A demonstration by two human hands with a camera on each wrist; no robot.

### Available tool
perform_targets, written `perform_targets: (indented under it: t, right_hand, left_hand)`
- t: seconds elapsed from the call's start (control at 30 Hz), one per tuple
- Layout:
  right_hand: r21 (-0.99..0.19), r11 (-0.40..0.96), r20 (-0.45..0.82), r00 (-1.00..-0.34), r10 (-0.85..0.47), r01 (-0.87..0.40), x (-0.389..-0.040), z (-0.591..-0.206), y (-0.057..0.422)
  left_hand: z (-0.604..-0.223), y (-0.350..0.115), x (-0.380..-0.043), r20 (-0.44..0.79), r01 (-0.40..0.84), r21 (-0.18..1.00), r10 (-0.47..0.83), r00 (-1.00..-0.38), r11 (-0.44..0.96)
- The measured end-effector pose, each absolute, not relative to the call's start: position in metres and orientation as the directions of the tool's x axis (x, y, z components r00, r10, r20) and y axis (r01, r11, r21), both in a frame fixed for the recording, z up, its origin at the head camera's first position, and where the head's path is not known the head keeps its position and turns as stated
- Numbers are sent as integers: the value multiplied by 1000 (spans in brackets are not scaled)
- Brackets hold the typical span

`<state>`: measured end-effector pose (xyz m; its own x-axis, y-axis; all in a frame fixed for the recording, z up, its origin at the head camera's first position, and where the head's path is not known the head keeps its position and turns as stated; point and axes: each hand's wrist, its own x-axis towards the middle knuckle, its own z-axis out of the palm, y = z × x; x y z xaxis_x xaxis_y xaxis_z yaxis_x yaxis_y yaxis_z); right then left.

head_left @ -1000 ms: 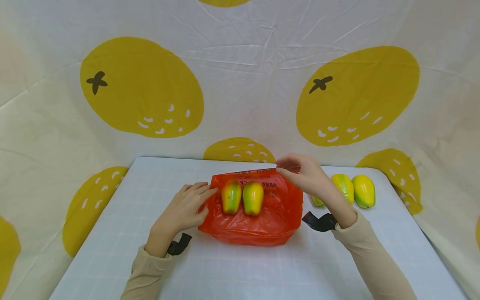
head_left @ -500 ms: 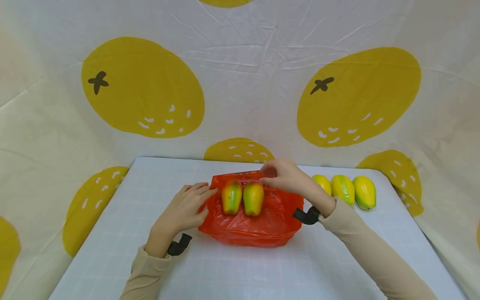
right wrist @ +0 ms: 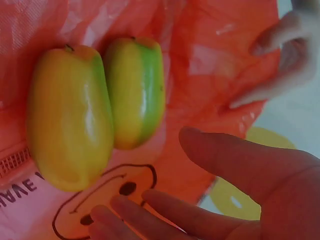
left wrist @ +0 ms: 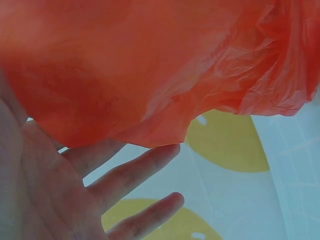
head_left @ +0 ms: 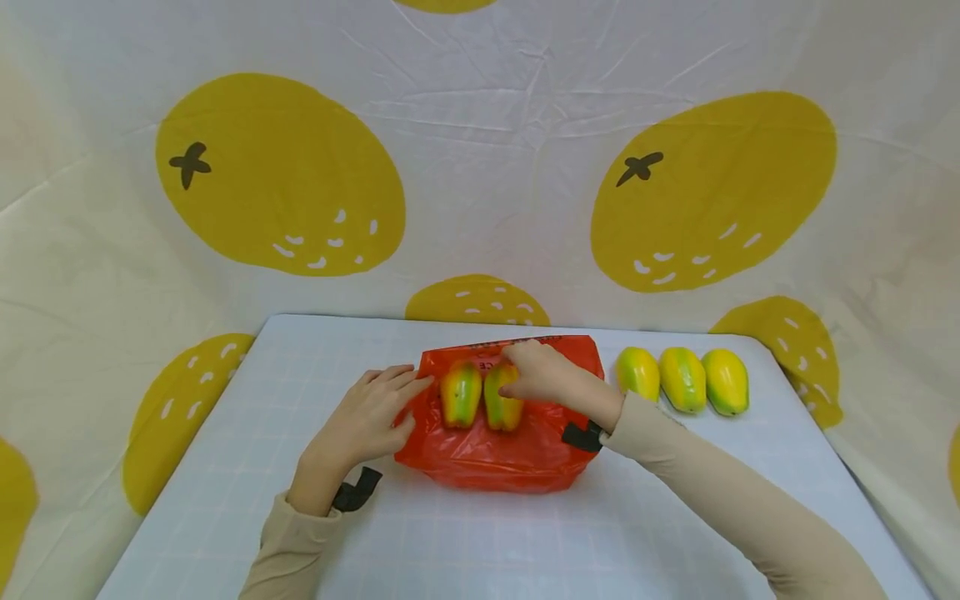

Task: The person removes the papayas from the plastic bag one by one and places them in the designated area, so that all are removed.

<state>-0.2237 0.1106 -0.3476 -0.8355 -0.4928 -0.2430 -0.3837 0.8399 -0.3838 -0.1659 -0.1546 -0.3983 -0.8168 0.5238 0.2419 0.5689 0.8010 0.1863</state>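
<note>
An orange-red plastic bag (head_left: 510, 467) lies spread on the table, its film printed with lettering and a drawn smiling face. Two yellow-green papayas sit side by side within its outline: the left papaya (head_left: 461, 398) and the right papaya (head_left: 502, 414). My right hand (head_left: 542, 372) hovers over the right papaya and partly hides it; the right wrist view shows thumb and fingers spread apart with nothing held. At the bag's left edge is my left hand (head_left: 369, 417), fingers extended. In the left wrist view the film (left wrist: 125, 75) drapes across those spread fingers.
Three more papayas stand in a row to the right of the bag: a near one (head_left: 637, 373), a middle one (head_left: 683, 379) and a far one (head_left: 726, 382). Behind the pale table (head_left: 450, 542) hangs a cloth (head_left: 495, 208) printed with large yellow fruit.
My right hand has moved left, from the bag's far right corner to above the right papaya. The row of three papayas shows fully now. My left hand stays in place.
</note>
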Motion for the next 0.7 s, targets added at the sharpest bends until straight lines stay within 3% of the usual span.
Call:
perform_targets:
  t: [0.37, 0.7]
  right_hand:
    - [-303, 874, -271, -845, -461, -380, -222, -374, 96]
    - [-339, 892, -304, -863, -403, -298, -222, -390, 92]
  left_hand:
    - [-398, -156, -166, 236, 563, 200, 518, -822, 802]
    - [-398, -158, -166, 242, 564, 205, 517, -821, 800]
